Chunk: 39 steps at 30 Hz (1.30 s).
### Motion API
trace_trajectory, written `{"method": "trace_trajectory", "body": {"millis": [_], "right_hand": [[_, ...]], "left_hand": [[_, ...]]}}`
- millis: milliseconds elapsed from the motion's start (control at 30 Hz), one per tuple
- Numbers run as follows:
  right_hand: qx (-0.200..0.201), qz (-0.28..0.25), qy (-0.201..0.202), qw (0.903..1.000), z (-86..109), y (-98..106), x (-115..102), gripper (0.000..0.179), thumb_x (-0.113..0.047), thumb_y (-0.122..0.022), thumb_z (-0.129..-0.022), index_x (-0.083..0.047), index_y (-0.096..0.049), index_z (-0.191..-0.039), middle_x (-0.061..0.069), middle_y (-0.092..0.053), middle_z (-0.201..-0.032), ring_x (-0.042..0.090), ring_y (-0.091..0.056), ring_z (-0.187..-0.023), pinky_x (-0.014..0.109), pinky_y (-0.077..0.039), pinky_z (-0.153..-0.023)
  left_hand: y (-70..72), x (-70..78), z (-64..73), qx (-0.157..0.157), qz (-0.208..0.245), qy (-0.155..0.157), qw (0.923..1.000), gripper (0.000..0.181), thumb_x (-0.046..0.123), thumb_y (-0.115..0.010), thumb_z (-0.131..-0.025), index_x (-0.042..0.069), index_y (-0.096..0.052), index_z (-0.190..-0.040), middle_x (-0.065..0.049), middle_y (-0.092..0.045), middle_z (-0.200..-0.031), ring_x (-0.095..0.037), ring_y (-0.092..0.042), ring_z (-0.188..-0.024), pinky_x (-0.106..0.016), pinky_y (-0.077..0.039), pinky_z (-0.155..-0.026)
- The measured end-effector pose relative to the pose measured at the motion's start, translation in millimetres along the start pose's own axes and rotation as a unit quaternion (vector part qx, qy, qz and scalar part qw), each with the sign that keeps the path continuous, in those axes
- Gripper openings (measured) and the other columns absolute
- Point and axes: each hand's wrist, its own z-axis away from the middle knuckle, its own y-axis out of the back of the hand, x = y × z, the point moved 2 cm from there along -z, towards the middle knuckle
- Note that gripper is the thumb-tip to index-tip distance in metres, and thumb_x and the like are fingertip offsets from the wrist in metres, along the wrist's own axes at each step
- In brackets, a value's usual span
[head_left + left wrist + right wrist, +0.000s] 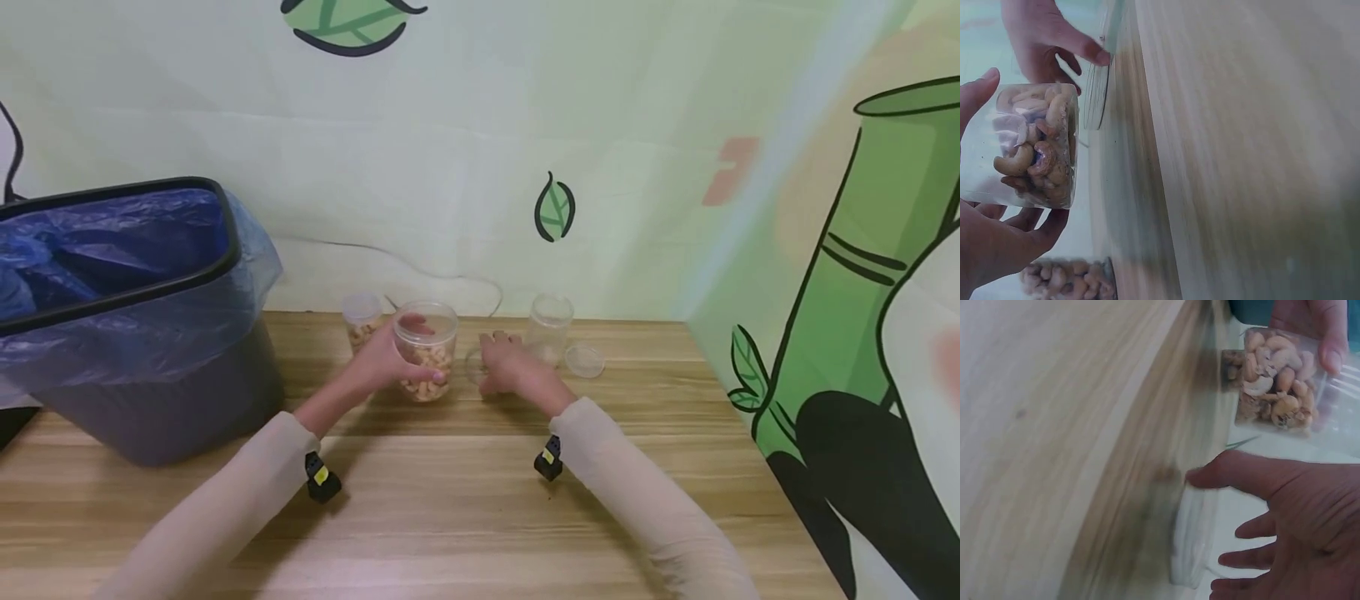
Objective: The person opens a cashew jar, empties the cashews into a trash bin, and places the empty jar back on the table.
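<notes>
My left hand [397,354] grips a clear plastic jar [426,367] partly filled with cashews; its top looks uncovered in the head view. The left wrist view shows this jar of cashews [1038,150] between thumb and fingers, raised over the table. To its right, my right hand [516,365] reaches down over a clear round lid [474,367] near the table's back. In the right wrist view the thumb tip is right at the edge of that lid [1190,544], with the other fingers spread apart.
A smaller jar of nuts [363,317] stands behind the left hand. Beyond the right hand are a clear jar [551,321] and another clear lid [585,361]. A grey bin [165,400] with a blue liner stands left; a patterned wall sheet [480,167] borders the back.
</notes>
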Motion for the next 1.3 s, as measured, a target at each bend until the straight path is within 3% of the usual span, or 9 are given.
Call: {"method": "trace_trajectory", "body": {"millis": [133,333,500,700,800,967,1033,1167,1300], "right_hand": [[0.022,-0.021,0.036,0.9989,1.6,6,-6,0.084,-0.023,-0.075,-0.091,0.001,-0.029,-0.157,0.026,-0.03,-0.16,0.043,-0.029,-0.148,0.05,-0.026,-0.121],[0.074,-0.035,0.118,0.9897,4.4,26,-21,0.076,-0.015,-0.071,-0.09,0.006,-0.034,-0.153,0.026,-0.04,-0.155,0.038,-0.041,-0.143,0.043,-0.034,-0.118],[0.088,-0.038,0.157,0.983,9.7,44,-37,0.071,-0.014,-0.067,-0.092,0.006,-0.035,-0.152,0.024,-0.039,-0.156,0.035,-0.042,-0.142,0.041,-0.036,-0.116],[0.099,-0.022,0.186,0.9772,20.6,62,-58,0.066,-0.018,-0.064,-0.097,0.001,-0.037,-0.153,0.019,-0.039,-0.157,0.031,-0.045,-0.141,0.039,-0.04,-0.114],[0.106,-0.015,0.202,0.9736,23.8,70,-70,0.062,-0.019,-0.063,-0.098,-0.001,-0.039,-0.152,0.017,-0.042,-0.156,0.029,-0.047,-0.14,0.039,-0.042,-0.112],[0.12,-0.008,0.222,0.9677,25.3,80,-88,0.057,-0.021,-0.063,-0.099,-0.005,-0.044,-0.15,0.013,-0.047,-0.152,0.026,-0.05,-0.136,0.038,-0.046,-0.107],[0.121,-0.01,0.228,0.9661,25.3,84,-94,0.056,-0.022,-0.063,-0.099,-0.006,-0.045,-0.15,0.012,-0.049,-0.151,0.025,-0.051,-0.136,0.037,-0.047,-0.107],[0.121,-0.018,0.237,0.9638,26.0,90,-105,0.052,-0.024,-0.062,-0.101,-0.008,-0.047,-0.148,0.01,-0.052,-0.147,0.022,-0.052,-0.134,0.035,-0.047,-0.106],[0.121,-0.033,0.246,0.961,26.0,94,-115,0.047,-0.025,-0.059,-0.103,-0.009,-0.05,-0.146,0.007,-0.056,-0.143,0.019,-0.055,-0.129,0.031,-0.047,-0.103]], "left_hand": [[5.6,5.8,13.1,0.006,-0.017,0.007,0.9998,0.101,0.024,-0.096,-0.069,0.0,-0.038,-0.148,-0.018,-0.057,-0.141,-0.036,-0.059,-0.121,-0.049,-0.053,-0.096],[23.8,21.2,34.6,0.02,-0.028,0.002,0.9994,0.101,0.022,-0.095,-0.07,0.001,-0.035,-0.149,-0.019,-0.056,-0.142,-0.037,-0.056,-0.128,-0.052,-0.051,-0.099],[43.2,50.4,54.9,0.024,-0.04,-0.01,0.9989,0.104,0.025,-0.094,-0.073,0.003,-0.028,-0.151,-0.019,-0.053,-0.144,-0.037,-0.055,-0.128,-0.054,-0.05,-0.099],[68.6,88.7,70.9,0.052,-0.109,-0.034,0.992,0.105,0.031,-0.093,-0.074,0.004,-0.027,-0.152,-0.018,-0.054,-0.143,-0.036,-0.056,-0.127,-0.054,-0.049,-0.1],[81.2,103.4,75.4,0.064,-0.141,-0.046,0.9868,0.105,0.033,-0.092,-0.076,0.006,-0.027,-0.153,-0.017,-0.054,-0.143,-0.036,-0.057,-0.125,-0.047,-0.052,-0.094],[96.0,124.7,81.9,0.07,-0.174,-0.052,0.9808,0.106,0.033,-0.092,-0.076,0.009,-0.026,-0.155,-0.018,-0.053,-0.144,-0.037,-0.057,-0.122,-0.032,-0.055,-0.073],[99.8,132.7,84.4,0.073,-0.19,-0.042,0.9781,0.106,0.035,-0.092,-0.075,0.009,-0.026,-0.155,-0.018,-0.053,-0.144,-0.038,-0.056,-0.123,-0.035,-0.056,-0.072],[107.9,148.1,88.2,0.079,-0.219,-0.016,0.9724,0.108,0.04,-0.09,-0.076,0.01,-0.024,-0.156,-0.022,-0.051,-0.142,-0.04,-0.054,-0.125,-0.051,-0.053,-0.086],[120.2,160.4,90.0,0.088,-0.236,-0.001,0.9678,0.111,0.043,-0.088,-0.078,0.009,-0.018,-0.159,-0.03,-0.043,-0.143,-0.047,-0.048,-0.125,-0.063,-0.049,-0.09]]}}
